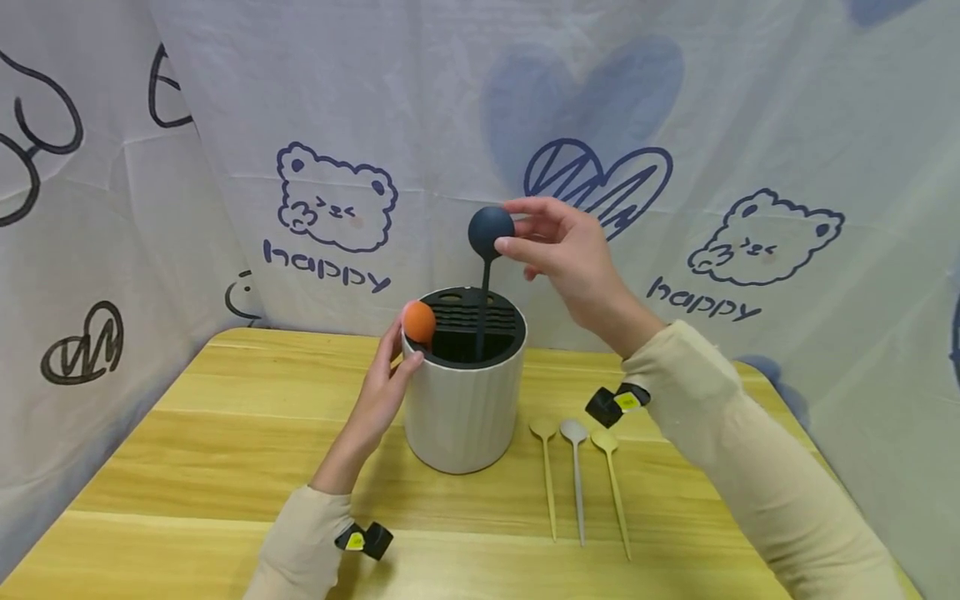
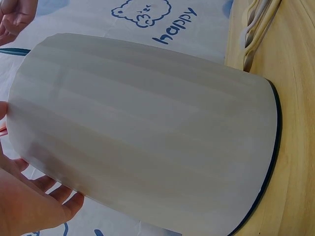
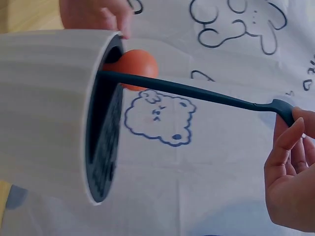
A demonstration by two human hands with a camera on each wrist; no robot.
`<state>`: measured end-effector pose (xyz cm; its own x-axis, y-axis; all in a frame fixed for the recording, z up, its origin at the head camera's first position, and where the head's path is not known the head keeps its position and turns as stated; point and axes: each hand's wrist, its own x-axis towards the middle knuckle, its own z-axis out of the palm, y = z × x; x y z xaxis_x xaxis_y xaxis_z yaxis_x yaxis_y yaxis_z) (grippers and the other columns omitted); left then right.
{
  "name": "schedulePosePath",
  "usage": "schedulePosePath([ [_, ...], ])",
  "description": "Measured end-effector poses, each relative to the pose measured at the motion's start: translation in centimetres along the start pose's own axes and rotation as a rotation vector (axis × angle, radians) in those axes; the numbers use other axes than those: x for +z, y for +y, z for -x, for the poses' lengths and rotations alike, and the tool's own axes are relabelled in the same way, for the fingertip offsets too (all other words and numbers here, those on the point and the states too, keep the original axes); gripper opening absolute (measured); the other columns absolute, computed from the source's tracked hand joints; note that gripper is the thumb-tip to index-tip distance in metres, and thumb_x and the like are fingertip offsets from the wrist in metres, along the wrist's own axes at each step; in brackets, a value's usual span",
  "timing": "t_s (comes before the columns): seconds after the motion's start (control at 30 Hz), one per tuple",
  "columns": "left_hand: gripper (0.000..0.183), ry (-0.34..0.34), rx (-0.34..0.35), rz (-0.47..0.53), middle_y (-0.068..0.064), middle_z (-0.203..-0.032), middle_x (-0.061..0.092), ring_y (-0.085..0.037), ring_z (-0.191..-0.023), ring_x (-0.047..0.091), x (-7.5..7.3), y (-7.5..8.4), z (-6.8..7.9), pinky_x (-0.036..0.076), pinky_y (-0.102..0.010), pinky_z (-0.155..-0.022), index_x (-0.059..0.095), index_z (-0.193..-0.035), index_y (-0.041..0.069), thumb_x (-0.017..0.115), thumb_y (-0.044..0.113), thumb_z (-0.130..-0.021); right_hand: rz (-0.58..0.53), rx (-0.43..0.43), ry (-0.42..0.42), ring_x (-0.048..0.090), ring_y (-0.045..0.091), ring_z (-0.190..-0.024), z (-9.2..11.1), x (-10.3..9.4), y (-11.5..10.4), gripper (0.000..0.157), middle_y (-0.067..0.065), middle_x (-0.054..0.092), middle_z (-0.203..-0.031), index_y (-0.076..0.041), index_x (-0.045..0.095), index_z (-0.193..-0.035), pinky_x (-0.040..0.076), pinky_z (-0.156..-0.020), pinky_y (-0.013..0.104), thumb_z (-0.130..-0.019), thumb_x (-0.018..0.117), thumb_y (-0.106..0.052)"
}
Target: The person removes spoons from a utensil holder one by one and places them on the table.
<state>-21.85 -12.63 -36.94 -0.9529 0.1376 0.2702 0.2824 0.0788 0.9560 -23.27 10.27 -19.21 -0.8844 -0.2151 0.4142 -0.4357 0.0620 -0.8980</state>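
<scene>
A white ribbed utensil holder (image 1: 461, 417) with a black slotted top (image 1: 468, 312) stands upright on the table. My left hand (image 1: 382, 392) holds its left side near the rim, thumb in front and fingers round the wall (image 2: 44, 206). Above the holder, my right hand (image 1: 566, 254) pinches the round head of a dark blue ladle (image 1: 491, 233). The ladle's handle (image 3: 197, 92) points down into the open front part of the top; its lower end is hidden inside. A round orange head (image 1: 418, 322) sticks up at the left rim, beside my left fingers; what is below it is hidden.
Right of the holder, three long-handled spoons lie side by side on the wooden table (image 1: 225, 450): a yellow one (image 1: 548, 479), a grey one (image 1: 577, 479) and another yellow one (image 1: 615, 492). A printed cloth (image 1: 450, 108) hangs close behind the table.
</scene>
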Motion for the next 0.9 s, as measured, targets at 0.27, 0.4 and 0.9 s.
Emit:
schedulePosePath([
  [0.27, 0.062, 0.004, -0.005, 0.005, -0.009, -0.159, 0.016, -0.031, -0.142, 0.02, 0.0, 0.0, 0.0, 0.02, -0.053, -0.113, 0.016, -0.156, 0.014, 0.045, 0.025, -0.102, -0.124, -0.02, 0.025, 0.059, 0.02, -0.076, 0.2, -0.5, -1.3, 0.036, 0.007, 0.064, -0.09, 0.0, 0.062, -0.119, 0.046, -0.056, 0.024, -0.084, 0.068, 0.005],
  [0.4, 0.062, 0.006, -0.008, -0.004, -0.008, -0.159, 0.016, -0.03, -0.142, 0.021, 0.0, 0.0, 0.0, 0.02, -0.053, -0.113, 0.015, -0.156, 0.015, 0.045, 0.026, -0.102, -0.134, -0.008, 0.014, 0.058, 0.021, -0.076, 0.9, -0.5, -1.3, 0.035, 0.008, 0.063, -0.091, -0.002, 0.064, -0.119, 0.047, -0.057, 0.023, -0.085, 0.067, 0.006],
  [0.9, 0.064, 0.009, -0.009, -0.003, -0.011, -0.159, 0.016, -0.032, -0.142, 0.02, 0.1, 0.0, 0.0, 0.02, -0.052, -0.113, 0.016, -0.156, 0.013, 0.047, 0.026, -0.101, -0.163, 0.154, -0.075, 0.054, 0.018, -0.076, 5.0, -0.8, 3.1, 0.029, 0.005, 0.064, -0.091, -0.014, 0.072, -0.105, 0.046, -0.059, 0.024, -0.086, 0.064, 0.005],
])
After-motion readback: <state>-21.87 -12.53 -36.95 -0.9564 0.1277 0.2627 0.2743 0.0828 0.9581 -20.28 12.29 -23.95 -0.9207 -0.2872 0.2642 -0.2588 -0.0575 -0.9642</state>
